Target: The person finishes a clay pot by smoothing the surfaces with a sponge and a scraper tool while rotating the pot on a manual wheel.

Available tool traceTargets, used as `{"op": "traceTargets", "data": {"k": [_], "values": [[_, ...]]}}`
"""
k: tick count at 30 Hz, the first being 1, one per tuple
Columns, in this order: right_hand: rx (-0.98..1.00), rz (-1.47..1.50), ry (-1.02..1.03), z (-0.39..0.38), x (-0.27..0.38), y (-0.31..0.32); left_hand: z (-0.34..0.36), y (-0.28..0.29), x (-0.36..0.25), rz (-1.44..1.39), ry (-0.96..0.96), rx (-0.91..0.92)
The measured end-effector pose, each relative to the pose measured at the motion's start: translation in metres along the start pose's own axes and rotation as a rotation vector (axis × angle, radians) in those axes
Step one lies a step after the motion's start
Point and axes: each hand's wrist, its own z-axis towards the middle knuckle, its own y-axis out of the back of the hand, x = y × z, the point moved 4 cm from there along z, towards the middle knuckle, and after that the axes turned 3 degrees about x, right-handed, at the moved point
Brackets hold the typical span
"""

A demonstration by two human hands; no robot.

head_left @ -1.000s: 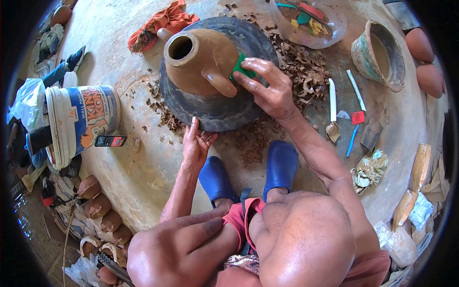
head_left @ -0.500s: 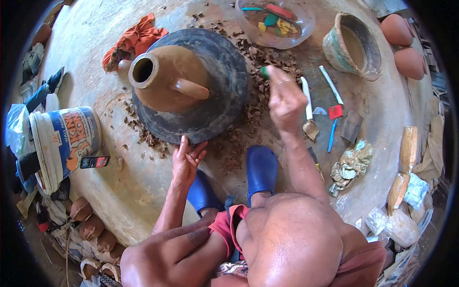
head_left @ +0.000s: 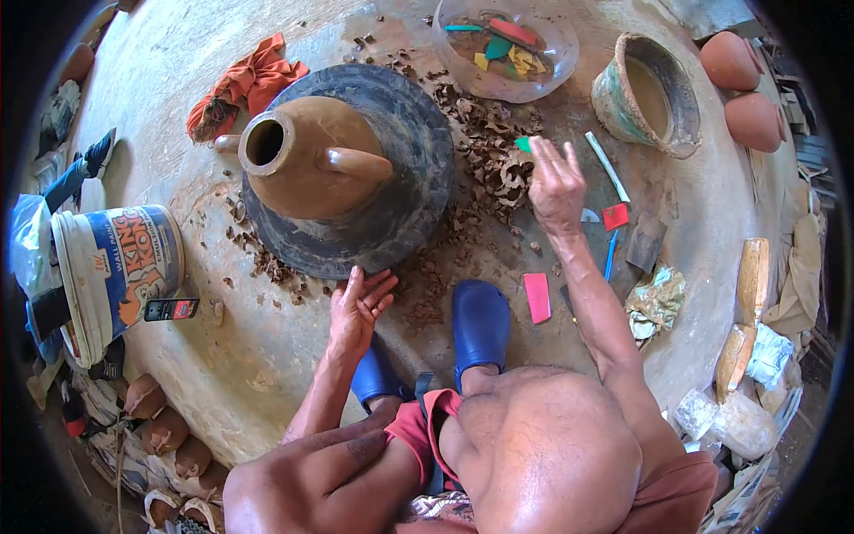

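Observation:
A brown clay pot [head_left: 307, 160] with a narrow mouth and side handles lies tilted on a dark round wheel [head_left: 405, 191]. My left hand [head_left: 358, 307] rests open, fingers spread, against the wheel's near rim. My right hand [head_left: 555, 182] is lifted to the right of the wheel, over clay shavings [head_left: 494, 160], and pinches a small green scraper [head_left: 523, 143] between its fingertips. My feet in blue shoes [head_left: 480, 325] sit just below the wheel.
A clear bowl [head_left: 560, 62] of coloured scrapers and a green-rimmed clay water pot [head_left: 648, 93] stand at the back right. Red, blue and white tools [head_left: 614, 216] lie right of my hand. A paint bucket [head_left: 111, 271], a phone [head_left: 171, 309] and an orange rag [head_left: 240, 84] lie left.
My right hand has left the pot's side and moved right with the green scraper. My left hand stays at the wheel's rim. The pot has turned.

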Motion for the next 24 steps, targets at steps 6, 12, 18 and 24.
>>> {"op": "traceTargets", "data": {"k": [6,12,18,24], "values": [[-0.056,0.037,-0.124,-0.011,-0.009,0.030,-0.002,0.010,-0.006,0.030,0.028,0.005],[0.146,0.145,-0.752,-0.060,-0.093,0.076,0.014,0.064,-0.026,-0.116,-0.088,-0.090],[0.725,0.176,-0.630,-0.116,-0.113,0.078,0.023,0.076,-0.037,-0.087,-0.095,-0.132],[0.417,0.131,-0.372,-0.090,-0.089,0.053,0.018,0.081,-0.047,-0.040,-0.132,-0.127]]}}
